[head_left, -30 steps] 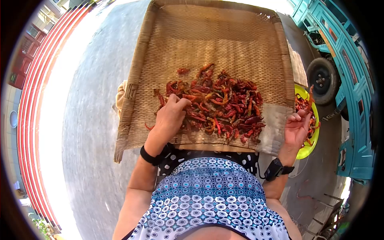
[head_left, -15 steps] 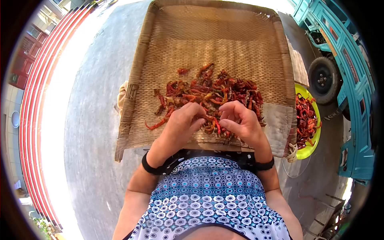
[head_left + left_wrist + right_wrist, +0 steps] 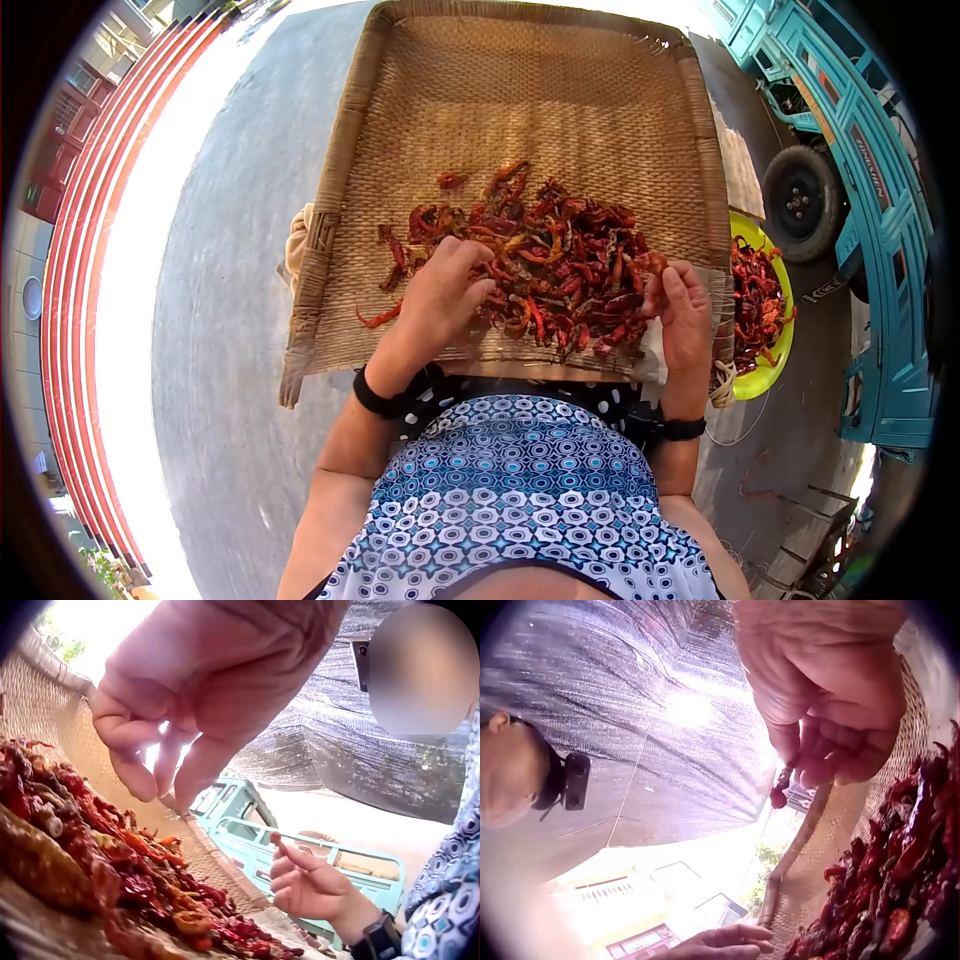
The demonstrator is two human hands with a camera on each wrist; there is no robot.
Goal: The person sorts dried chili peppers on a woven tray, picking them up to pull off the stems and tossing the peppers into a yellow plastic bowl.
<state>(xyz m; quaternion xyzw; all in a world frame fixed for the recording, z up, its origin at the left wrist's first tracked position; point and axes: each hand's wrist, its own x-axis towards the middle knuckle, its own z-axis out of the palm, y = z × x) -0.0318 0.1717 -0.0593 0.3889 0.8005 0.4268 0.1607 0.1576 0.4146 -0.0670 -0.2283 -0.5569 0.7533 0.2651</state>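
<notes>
A heap of dried red chilies [image 3: 575,265] lies on the near half of a woven tray [image 3: 530,125]. Over the left part of the heap is my left hand [image 3: 440,295], its fingers loosely bent toward the thumb with a gap between them in the left wrist view. Nothing shows between those fingertips. At the heap's right edge, my right hand [image 3: 687,320] pinches a dried chili [image 3: 781,789] between thumb and fingers, and its end sticks out past the fingertips. The palm partly hides the rest of that chili.
A yellow basin [image 3: 780,365] holding more red chilies [image 3: 760,305] stands just right of the tray. One chili [image 3: 380,316] lies apart at the left. Beyond the basin are a wheel [image 3: 800,200] and a turquoise vehicle [image 3: 875,170]. Red-edged steps run along the left.
My right hand went from beside the basin to the middle of the heap, then back to its right edge with a chili. My left hand shifted right, then back left over the heap.
</notes>
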